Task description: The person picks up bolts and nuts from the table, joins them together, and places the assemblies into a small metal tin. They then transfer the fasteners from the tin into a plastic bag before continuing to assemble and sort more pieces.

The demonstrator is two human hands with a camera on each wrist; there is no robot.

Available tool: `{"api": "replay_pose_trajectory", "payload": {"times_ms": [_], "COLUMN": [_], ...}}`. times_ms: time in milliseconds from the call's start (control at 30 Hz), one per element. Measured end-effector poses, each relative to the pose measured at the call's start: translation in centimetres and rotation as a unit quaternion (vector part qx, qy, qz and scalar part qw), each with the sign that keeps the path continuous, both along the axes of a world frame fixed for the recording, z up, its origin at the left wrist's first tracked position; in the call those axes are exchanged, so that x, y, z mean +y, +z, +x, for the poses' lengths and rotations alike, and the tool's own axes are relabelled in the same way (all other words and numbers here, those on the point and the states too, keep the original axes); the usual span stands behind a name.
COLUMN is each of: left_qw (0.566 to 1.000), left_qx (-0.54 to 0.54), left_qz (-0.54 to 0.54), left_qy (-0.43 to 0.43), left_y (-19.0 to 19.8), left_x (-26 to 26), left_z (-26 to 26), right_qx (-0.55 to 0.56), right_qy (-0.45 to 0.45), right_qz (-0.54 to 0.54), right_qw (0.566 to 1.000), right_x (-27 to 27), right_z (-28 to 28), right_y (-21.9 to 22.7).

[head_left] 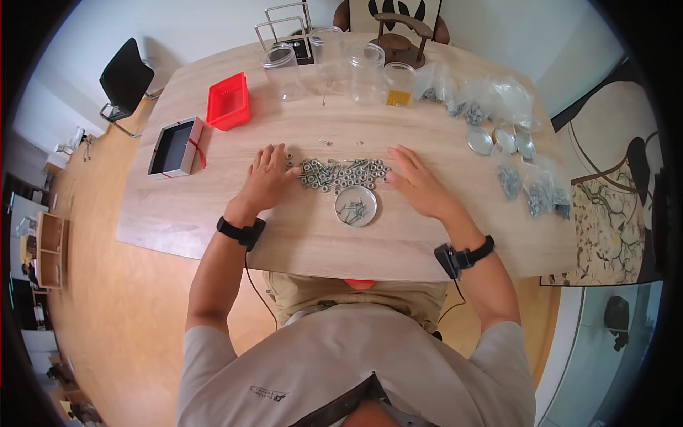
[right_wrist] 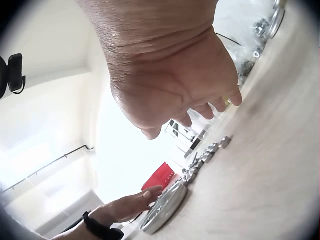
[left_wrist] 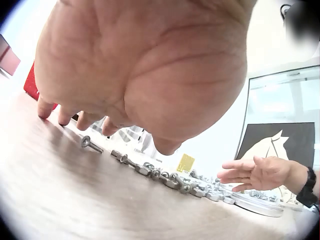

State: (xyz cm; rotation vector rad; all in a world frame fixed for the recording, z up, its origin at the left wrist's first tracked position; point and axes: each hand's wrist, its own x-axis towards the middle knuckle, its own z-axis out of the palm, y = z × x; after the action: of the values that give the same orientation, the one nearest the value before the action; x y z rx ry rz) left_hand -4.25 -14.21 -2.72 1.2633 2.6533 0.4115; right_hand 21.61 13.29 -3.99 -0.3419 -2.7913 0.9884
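A flat, spread pile of metal nuts and screws (head_left: pixel 341 174) lies on the table between my two hands. At its left end is my left hand (head_left: pixel 266 178), palm down with straight fingers and the thumb beside the nearest hardware. My right hand (head_left: pixel 421 188) is at the opposite end, fingers extended, thumb close to the outermost nuts. Neither hand holds anything. Just in front of the pile stands a round metal lid (head_left: pixel 368 216) with several screws (head_left: pixel 353 209) in it. In the left wrist view a single screw (left_wrist: pixel 91 144) lies beneath the left hand.
Clear plastic jars (head_left: pixel 366 75) stand at the back, one with a yellow label. To the left are a red basket (head_left: pixel 229 102) and a grey box (head_left: pixel 175 148). Bags of hardware (head_left: pixel 544 192) and round lids (head_left: pixel 479 141) lie on the right. Small pieces (head_left: pixel 325 142) lie beyond the pile.
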Motion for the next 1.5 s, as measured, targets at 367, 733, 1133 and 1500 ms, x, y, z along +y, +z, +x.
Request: {"api": "replay_pose_trajectory", "payload": {"times_ms": [367, 733, 1133, 1500], "left_qw": [0.992, 0.981, 0.980, 0.975], "left_qx": [-0.009, -0.052, 0.013, 0.061], "left_qz": [0.080, 0.120, 0.126, 0.097], "left_qy": [-0.097, -0.145, -0.153, -0.188], "left_y": [-3.1, 1.3, 0.7, 0.5], "left_x": [2.8, 4.8, 5.4, 7.5], "left_z": [4.0, -1.5, -0.8, 1.6], "right_qx": [0.023, 0.138, 0.174, 0.143], "right_qy": [-0.020, -0.100, -0.011, -0.016], "right_qz": [0.019, -0.297, 0.017, 0.036], "right_qw": [0.999, 0.940, 0.985, 0.989], "right_x": [-4.8, 2.1, -0.3, -0.9], "right_z": [-1.7, -5.3, -5.7, -6.0], "right_y": [-2.4, -3.2, -2.6, -2.2]}}
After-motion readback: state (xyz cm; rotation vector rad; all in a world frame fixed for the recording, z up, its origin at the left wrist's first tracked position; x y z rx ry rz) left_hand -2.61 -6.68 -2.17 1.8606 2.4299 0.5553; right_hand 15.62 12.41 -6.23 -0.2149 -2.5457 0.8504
